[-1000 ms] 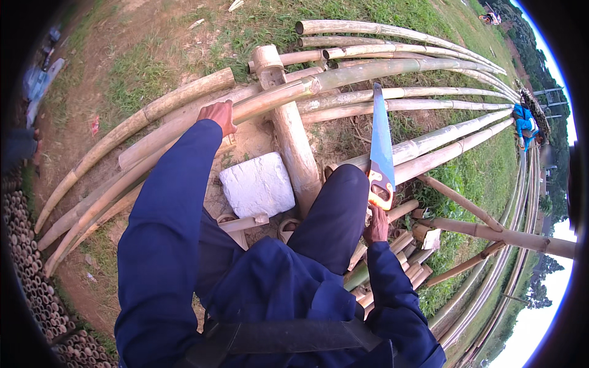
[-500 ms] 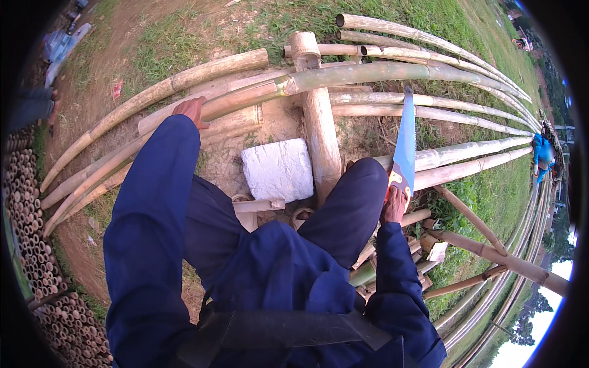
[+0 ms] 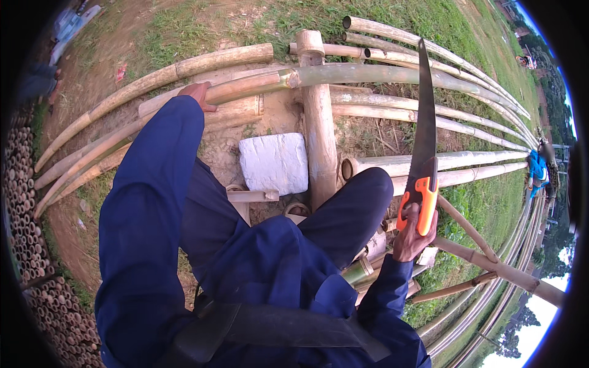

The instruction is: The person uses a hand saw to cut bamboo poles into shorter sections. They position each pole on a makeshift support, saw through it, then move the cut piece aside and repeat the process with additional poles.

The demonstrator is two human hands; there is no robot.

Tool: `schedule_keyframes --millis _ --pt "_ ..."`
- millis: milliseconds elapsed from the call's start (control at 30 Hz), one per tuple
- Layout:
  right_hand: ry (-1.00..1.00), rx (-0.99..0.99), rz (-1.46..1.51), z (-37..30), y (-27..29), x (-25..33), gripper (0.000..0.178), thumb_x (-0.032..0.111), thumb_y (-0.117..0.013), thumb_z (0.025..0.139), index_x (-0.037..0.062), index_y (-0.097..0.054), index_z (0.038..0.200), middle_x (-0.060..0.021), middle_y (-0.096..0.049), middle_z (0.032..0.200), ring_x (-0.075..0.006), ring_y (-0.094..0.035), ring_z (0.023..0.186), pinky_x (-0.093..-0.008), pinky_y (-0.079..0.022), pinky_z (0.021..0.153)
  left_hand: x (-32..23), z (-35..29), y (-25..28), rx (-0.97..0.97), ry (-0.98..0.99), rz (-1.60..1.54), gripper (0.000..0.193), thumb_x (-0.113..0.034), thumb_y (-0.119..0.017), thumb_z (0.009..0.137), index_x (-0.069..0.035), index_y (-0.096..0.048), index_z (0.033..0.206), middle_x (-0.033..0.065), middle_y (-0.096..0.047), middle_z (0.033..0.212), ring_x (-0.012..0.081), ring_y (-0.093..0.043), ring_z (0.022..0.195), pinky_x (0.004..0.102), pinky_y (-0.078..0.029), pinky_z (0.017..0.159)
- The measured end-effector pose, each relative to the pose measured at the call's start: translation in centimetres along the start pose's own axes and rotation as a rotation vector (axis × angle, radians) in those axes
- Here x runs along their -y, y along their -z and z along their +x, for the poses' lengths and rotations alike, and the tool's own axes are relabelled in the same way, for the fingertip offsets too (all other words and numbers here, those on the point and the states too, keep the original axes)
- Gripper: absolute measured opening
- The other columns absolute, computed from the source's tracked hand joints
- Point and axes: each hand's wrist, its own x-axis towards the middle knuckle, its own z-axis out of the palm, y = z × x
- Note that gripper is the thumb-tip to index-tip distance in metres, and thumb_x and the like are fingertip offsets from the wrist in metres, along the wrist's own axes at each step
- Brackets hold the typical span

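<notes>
My left hand [image 3: 199, 97] is closed around a long bamboo pole [image 3: 362, 74], which is pale near the hand and greenish farther right. The pole lies across the notched top of a thick bamboo post [image 3: 319, 132]. Off to the right, my right hand [image 3: 416, 238] grips the orange-and-black handle of a hand saw [image 3: 424, 116]. Its long dark blade points up and away and crosses in front of the poles in this view. I cannot tell that it touches any of them. Between my knees and the pole lies a whitish block [image 3: 274, 163].
More bamboo poles [image 3: 454, 161] stretch away to the right, and others [image 3: 153, 87] curve off to the left. Slanted bamboo supports [image 3: 491, 260] stand at lower right. Stacked cut bamboo [image 3: 58, 316] fills the lower left. A person in blue [image 3: 538, 170] is far right.
My right hand has moved right and nearer to me, turning the saw so its blade looks dark instead of bluish. My left hand stays on the bamboo pole.
</notes>
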Motion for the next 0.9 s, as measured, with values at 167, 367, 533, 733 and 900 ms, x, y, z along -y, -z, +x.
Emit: schedule_keyframes --millis 167,367,533,733,900 --pt "-0.155 0.272 0.363 -2.2 -8.1 5.0 0.023 0.017 -0.071 0.099 -0.0038 -0.066 0.108 -0.0022 -0.061 0.075 -0.0089 -0.056 0.061 -0.0277 -0.05 0.062 1.1 1.0 -0.9 -0.033 -0.049 0.004 0.094 -0.05 -0.086 0.072 -0.001 -0.051 0.144 0.027 -0.069 0.122 0.0429 -0.065 0.115 0.0482 -0.052 0.1" --pt "0.074 0.411 0.16 -3.6 -17.5 4.7 0.02 0.013 -0.076 0.095 -0.0032 -0.069 0.105 -0.0049 -0.063 0.074 -0.0102 -0.055 0.066 -0.0287 -0.047 0.063 -1.2 -1.2 0.2 -0.068 -0.017 -0.009 0.08 -0.045 -0.085 0.075 -0.004 -0.054 0.137 0.0269 -0.069 0.12 0.0439 -0.065 0.114 0.0489 -0.053 0.098" --pt "0.002 0.443 0.227 -4.9 -19.9 2.4 0.022 0.014 -0.077 0.094 -0.0033 -0.069 0.104 -0.0057 -0.065 0.076 -0.0105 -0.057 0.067 -0.0293 -0.048 0.063 -1.3 -1.8 -0.3 -0.106 -0.022 0.03 0.074 -0.044 -0.084 0.077 -0.005 -0.054 0.132 0.0257 -0.07 0.114 0.0439 -0.067 0.109 0.0515 -0.054 0.093" --pt "-0.07 0.554 0.242 -7.2 -18.0 2.0 0.024 0.015 -0.078 0.093 -0.0042 -0.069 0.104 -0.0081 -0.066 0.074 -0.0128 -0.059 0.065 -0.0309 -0.05 0.063 -1.5 -2.4 -0.1 -0.1 0.005 0.041 0.071 -0.043 -0.083 0.079 -0.005 -0.054 0.132 0.0238 -0.071 0.114 0.0427 -0.068 0.109 0.0513 -0.055 0.093" --pt "-0.133 0.521 0.233 -9.8 -15.5 3.3 0.018 0.013 -0.072 0.097 -0.0041 -0.07 0.103 -0.0062 -0.066 0.072 -0.0112 -0.058 0.063 -0.0305 -0.049 0.059 -1.3 -1.9 -0.2 -0.09 -0.006 0.042 0.071 -0.044 -0.083 0.079 -0.006 -0.054 0.132 0.0248 -0.071 0.113 0.0435 -0.068 0.107 0.0511 -0.055 0.092"
